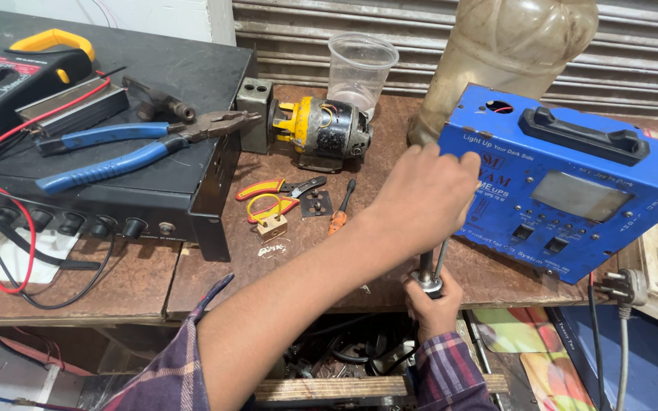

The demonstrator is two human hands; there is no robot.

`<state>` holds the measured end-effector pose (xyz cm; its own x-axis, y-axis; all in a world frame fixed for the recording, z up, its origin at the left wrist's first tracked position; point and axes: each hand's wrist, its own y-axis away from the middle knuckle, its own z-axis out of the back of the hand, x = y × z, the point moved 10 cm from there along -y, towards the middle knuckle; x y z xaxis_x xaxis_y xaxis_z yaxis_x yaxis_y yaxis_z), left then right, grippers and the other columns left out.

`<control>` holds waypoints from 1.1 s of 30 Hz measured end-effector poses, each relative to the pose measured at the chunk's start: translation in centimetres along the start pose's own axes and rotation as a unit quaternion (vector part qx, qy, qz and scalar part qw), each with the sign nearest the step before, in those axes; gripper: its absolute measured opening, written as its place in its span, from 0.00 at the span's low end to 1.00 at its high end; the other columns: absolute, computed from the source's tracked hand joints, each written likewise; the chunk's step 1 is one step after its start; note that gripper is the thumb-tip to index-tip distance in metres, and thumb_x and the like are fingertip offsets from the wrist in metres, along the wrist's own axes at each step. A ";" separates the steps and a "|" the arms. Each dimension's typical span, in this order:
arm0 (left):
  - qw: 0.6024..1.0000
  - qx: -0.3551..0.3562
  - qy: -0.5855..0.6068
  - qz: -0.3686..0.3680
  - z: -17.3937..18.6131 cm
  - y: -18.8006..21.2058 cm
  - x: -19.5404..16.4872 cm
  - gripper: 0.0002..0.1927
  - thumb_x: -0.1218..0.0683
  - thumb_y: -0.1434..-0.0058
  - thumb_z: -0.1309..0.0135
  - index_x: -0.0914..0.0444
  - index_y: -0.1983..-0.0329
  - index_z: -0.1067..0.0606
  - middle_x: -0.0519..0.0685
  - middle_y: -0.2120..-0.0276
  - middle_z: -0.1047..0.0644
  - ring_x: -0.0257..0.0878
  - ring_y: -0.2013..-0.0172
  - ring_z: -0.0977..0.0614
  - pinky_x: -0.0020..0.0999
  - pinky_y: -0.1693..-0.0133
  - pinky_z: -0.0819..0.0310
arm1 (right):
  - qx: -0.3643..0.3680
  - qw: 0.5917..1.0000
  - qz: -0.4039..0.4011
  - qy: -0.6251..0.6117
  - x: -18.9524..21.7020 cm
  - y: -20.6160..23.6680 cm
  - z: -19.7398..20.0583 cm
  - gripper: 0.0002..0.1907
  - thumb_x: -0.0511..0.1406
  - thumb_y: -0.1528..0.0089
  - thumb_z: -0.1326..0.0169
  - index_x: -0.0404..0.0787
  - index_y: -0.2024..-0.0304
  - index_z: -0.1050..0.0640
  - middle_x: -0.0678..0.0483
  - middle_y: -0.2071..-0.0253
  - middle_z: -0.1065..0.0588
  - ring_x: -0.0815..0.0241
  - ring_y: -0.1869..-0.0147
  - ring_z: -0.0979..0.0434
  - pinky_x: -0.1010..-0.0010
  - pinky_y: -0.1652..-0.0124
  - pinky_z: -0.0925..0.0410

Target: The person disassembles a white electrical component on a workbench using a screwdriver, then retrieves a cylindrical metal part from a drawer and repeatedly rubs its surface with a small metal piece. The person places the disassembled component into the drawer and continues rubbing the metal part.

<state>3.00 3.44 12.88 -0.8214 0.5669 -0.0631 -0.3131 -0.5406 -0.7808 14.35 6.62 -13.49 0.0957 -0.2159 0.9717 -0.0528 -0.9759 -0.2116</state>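
The blue metal power-supply box [565,183] was seen at the right of the frame, propped tilted on the worn wooden bench [215,281]. Its left edge was gripped by the left hand [428,194], the fingers curled closed over the corner. Below, at the bench's front edge, the right hand [432,304] was wrapped shut around a slim metal-shafted tool [429,270], apparently a screwdriver, pointed up towards the box's underside. A slip could be judged likely: if the tip were pushed off its seat, the steadying hand just above might be jabbed, or the tilted box tipped towards the plastic cup [359,68] and small motor [321,133] behind.
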 end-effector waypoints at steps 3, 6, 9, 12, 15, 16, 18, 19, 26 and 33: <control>0.987 0.072 0.111 0.095 -1.1 0.4 1.2 0.14 0.61 0.42 0.49 0.74 0.55 0.33 0.62 0.78 0.22 0.60 0.72 0.17 0.52 0.69 0.22 | 0.000 1.000 -0.010 0.006 0.1 -0.1 -0.1 0.09 0.28 0.46 0.39 0.37 0.64 0.23 0.59 0.81 0.32 0.71 0.85 0.36 0.77 0.85 0.45; 0.981 0.077 0.145 0.106 -0.4 0.4 0.9 0.19 0.62 0.45 0.49 0.74 0.51 0.35 0.65 0.78 0.22 0.63 0.72 0.17 0.55 0.70 0.22 | 0.011 1.000 -0.014 0.003 0.3 0.0 -0.4 0.09 0.27 0.47 0.39 0.38 0.63 0.23 0.59 0.82 0.32 0.70 0.86 0.37 0.77 0.85 0.45; 0.981 0.112 0.121 0.100 -0.6 0.1 0.6 0.11 0.61 0.42 0.49 0.71 0.57 0.32 0.64 0.76 0.21 0.63 0.71 0.17 0.55 0.68 0.22 | 0.024 0.999 -0.026 -0.020 0.4 -0.2 -0.9 0.08 0.27 0.46 0.39 0.37 0.65 0.24 0.59 0.82 0.33 0.70 0.86 0.37 0.76 0.86 0.46; 0.965 0.186 0.139 0.121 -1.8 0.2 1.7 0.10 0.61 0.39 0.48 0.71 0.57 0.32 0.67 0.72 0.21 0.63 0.66 0.16 0.53 0.63 0.23 | 0.036 0.998 -0.037 -0.024 0.4 -0.2 -1.0 0.08 0.27 0.47 0.40 0.37 0.66 0.25 0.59 0.82 0.33 0.70 0.86 0.37 0.76 0.86 0.45; 0.939 0.232 0.240 0.087 -2.5 0.5 2.1 0.20 0.54 0.42 0.39 0.74 0.58 0.33 0.69 0.68 0.22 0.62 0.60 0.17 0.50 0.61 0.23 | 0.054 0.997 -0.046 -0.024 0.5 -0.2 -1.0 0.08 0.27 0.46 0.40 0.36 0.66 0.25 0.58 0.82 0.33 0.70 0.87 0.38 0.76 0.87 0.47; 0.933 0.235 0.254 0.100 -2.6 0.6 2.6 0.20 0.55 0.43 0.40 0.74 0.58 0.33 0.68 0.69 0.22 0.60 0.61 0.16 0.49 0.62 0.22 | 0.062 0.997 -0.049 -0.025 0.5 -0.2 -1.1 0.08 0.27 0.46 0.40 0.36 0.66 0.25 0.58 0.82 0.32 0.70 0.87 0.38 0.76 0.87 0.47; 0.919 0.241 0.285 0.125 -2.9 0.8 3.3 0.18 0.56 0.44 0.42 0.73 0.58 0.33 0.65 0.70 0.20 0.56 0.63 0.13 0.47 0.62 0.20 | 0.064 0.996 -0.050 -0.029 0.6 -0.2 -1.1 0.08 0.27 0.47 0.40 0.36 0.66 0.25 0.58 0.82 0.32 0.70 0.87 0.38 0.76 0.87 0.47; 0.929 0.220 0.272 0.121 -2.4 0.6 3.5 0.19 0.54 0.44 0.39 0.73 0.61 0.31 0.65 0.70 0.21 0.57 0.63 0.14 0.48 0.61 0.21 | 0.065 0.996 -0.050 -0.030 0.6 -0.2 -1.1 0.08 0.27 0.47 0.40 0.36 0.65 0.25 0.58 0.82 0.31 0.70 0.87 0.38 0.76 0.87 0.47; 0.979 0.140 0.103 0.107 -0.4 -0.4 2.5 0.24 0.41 0.52 0.32 0.66 0.67 0.22 0.60 0.69 0.20 0.58 0.59 0.19 0.51 0.59 0.25 | 0.065 0.996 -0.053 -0.031 0.4 -0.2 -0.9 0.08 0.27 0.46 0.40 0.35 0.65 0.25 0.57 0.81 0.31 0.70 0.86 0.38 0.76 0.87 0.46; 0.985 0.111 0.083 0.100 -1.3 -0.4 1.6 0.25 0.43 0.52 0.34 0.63 0.58 0.23 0.57 0.63 0.22 0.54 0.57 0.19 0.49 0.60 0.23 | 0.063 0.996 -0.050 -0.029 0.4 -0.3 -0.8 0.08 0.27 0.46 0.41 0.35 0.66 0.26 0.57 0.82 0.33 0.69 0.87 0.38 0.75 0.87 0.47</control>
<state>2.43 5.40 12.29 -0.7937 0.5188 -0.3176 -0.2644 -0.7644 -0.5880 13.59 6.86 -12.98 0.1522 -0.1153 0.9816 0.0842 -0.9881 -0.1291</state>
